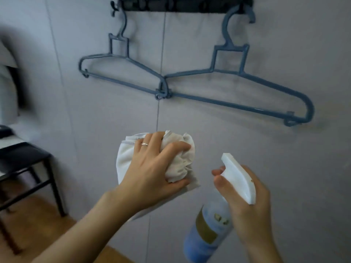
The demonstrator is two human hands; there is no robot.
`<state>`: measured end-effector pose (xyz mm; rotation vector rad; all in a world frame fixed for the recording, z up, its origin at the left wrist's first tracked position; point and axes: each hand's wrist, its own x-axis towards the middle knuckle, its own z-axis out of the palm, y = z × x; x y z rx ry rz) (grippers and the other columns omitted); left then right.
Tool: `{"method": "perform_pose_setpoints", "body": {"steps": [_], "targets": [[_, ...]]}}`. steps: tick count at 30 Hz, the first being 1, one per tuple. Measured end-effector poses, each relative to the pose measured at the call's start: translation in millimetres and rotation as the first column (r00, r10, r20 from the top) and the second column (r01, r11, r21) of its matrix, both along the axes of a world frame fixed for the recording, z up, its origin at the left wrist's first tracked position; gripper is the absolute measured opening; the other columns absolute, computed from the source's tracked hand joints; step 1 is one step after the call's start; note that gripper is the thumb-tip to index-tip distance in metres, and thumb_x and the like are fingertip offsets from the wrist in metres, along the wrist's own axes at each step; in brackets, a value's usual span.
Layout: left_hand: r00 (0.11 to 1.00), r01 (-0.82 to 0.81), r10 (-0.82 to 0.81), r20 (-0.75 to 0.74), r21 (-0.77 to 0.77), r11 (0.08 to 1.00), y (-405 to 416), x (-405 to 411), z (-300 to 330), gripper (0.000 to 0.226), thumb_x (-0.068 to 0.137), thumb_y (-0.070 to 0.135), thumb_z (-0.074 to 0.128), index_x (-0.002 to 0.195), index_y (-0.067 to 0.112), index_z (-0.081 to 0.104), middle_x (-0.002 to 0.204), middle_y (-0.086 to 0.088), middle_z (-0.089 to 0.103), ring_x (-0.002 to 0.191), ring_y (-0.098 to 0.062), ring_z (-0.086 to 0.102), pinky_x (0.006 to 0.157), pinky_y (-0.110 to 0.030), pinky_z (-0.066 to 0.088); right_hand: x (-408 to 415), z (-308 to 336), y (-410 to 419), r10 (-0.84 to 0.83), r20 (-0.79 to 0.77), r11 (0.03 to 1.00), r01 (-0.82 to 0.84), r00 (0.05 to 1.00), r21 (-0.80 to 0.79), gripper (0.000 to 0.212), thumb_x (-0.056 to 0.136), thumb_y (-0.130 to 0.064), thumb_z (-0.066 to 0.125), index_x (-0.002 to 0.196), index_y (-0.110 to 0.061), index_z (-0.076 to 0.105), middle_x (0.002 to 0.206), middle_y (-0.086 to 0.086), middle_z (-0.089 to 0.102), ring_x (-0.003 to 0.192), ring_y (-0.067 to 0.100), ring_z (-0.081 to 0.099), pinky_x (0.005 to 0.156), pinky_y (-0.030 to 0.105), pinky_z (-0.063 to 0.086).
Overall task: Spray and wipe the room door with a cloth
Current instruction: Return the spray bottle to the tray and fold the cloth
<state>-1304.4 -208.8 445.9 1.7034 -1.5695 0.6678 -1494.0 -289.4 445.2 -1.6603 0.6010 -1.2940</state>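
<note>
The frame is filled by the pale grey door, on which vertical panel seams are seen. Across its top a black hook rail is mounted, and two blue plastic hangers are hung from it: the larger hanger on the right, the smaller hanger on the left, their inner ends overlapping near the centre seam. At the left edge a black chair is seen standing on a wooden floor.

Low on the right, the spray bottle is held tilted, its white trigger head pointed up and left toward the door. A clear body is shown with a blue and gold label; liquid level cannot be told through the blur. The right hand is wrapped around the bottle neck in a closed grip, with fingers curled over the trigger.

The white cloth is bunched and pressed against the door below the hangers. It is clutched by the left hand, fingers curled into the folds, a ring seen on one finger.
</note>
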Motion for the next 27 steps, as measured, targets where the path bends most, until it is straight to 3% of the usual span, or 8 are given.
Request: {"method": "perform_pose_setpoints", "body": {"steps": [3, 6, 8, 11, 17, 27], "targets": [[0.983, -0.168, 0.169, -0.068, 0.02, 0.986, 36.0, 51.1, -16.0, 0.062, 0.064, 0.056, 0.07, 0.12, 0.036, 0.052, 0.11, 0.001, 0.047, 0.099, -0.027, 0.05, 0.085, -0.04, 0.042, 60.5, -12.8, 4.0, 0.15, 0.002, 0.987, -0.15, 0.989, 0.051, 0.048, 0.048, -0.057, 0.079, 0.087, -0.029, 0.074, 0.085, -0.003, 0.077, 0.076, 0.009, 0.071, 0.063, 0.014, 0.054], [0.934, -0.323, 0.328, -0.143, 0.056, 0.945, 64.4, 90.0, -38.1, 0.062, 0.061, 0.052, 0.067, 0.119, 0.038, 0.053, 0.108, 0.007, 0.044, 0.098, -0.022, 0.049, 0.083, -0.034, 0.039, 114.7, -26.1, 6.3, 0.263, -0.03, 0.962, -0.259, 0.964, 0.087, 0.043, 0.054, -0.057, 0.08, 0.087, -0.03, 0.075, 0.088, -0.005, 0.078, 0.081, 0.013, 0.072, 0.067, 0.015, 0.054], [0.882, -0.416, 0.427, -0.198, 0.095, 0.904, 79.9, 108.3, -50.6, 0.06, 0.059, 0.052, 0.064, 0.117, 0.038, 0.053, 0.104, 0.014, 0.04, 0.094, -0.015, 0.047, 0.079, -0.025, 0.034, 146.1, -35.6, 5.4, 0.343, -0.065, 0.935, -0.334, 0.937, 0.116, 0.034, 0.063, -0.052, 0.082, 0.085, -0.028, 0.075, 0.087, -0.006, 0.077, 0.081, 0.012, 0.071, 0.066, 0.015, 0.054], [0.778, -0.541, 0.557, -0.289, 0.142, 0.829, 96.9, 127.9, -65.3, 0.058, 0.06, 0.055, 0.062, 0.115, 0.042, 0.048, 0.103, 0.02, 0.041, 0.086, -0.007, 0.044, 0.072, -0.016, 0.03, 185.4, -47.9, 1.4, 0.464, -0.114, 0.883, -0.448, 0.878, 0.142, 0.03, 0.058, -0.044, 0.076, 0.081, -0.024, 0.075, 0.084, -0.009, 0.076, 0.076, 0.007, 0.068, 0.062, 0.011, 0.051], [0.631, -0.645, 0.651, -0.422, 0.181, 0.742, 121.3, 166.7, -85.3, 0.056, 0.065, 0.057, 0.069, 0.116, 0.047, 0.047, 0.111, 0.02, 0.045, 0.092, -0.012, 0.054, 0.076, -0.042, 0.051, 260.3, -59.0, -5.1, 0.603, -0.185, 0.797, -0.584, 0.776, 0.153, 0.046, 0.052, -0.057, 0.072, 0.084, -0.023, 0.072, 0.083, -0.013, 0.072, 0.073, 0.003, 0.064, 0.059, 0.013, 0.049], [0.37, -0.772, 0.768, -0.522, 0.287, 0.567, 202.2, 248.0, -139.3, 0.059, 0.064, 0.058, 0.074, 0.115, 0.052, 0.046, 0.109, 0.031, 0.042, 0.085, 0.003, 0.053, 0.07, -0.027, 0.045, 404.6, -95.1, 45.7, 0.748, -0.234, 0.662, -0.718, 0.621, 0.214, 0.062, 0.05, -0.071, 0.073, 0.089, -0.022, 0.071, 0.084, -0.012, 0.071, 0.074, 0.005, 0.067, 0.057, 0.013, 0.051]]}}
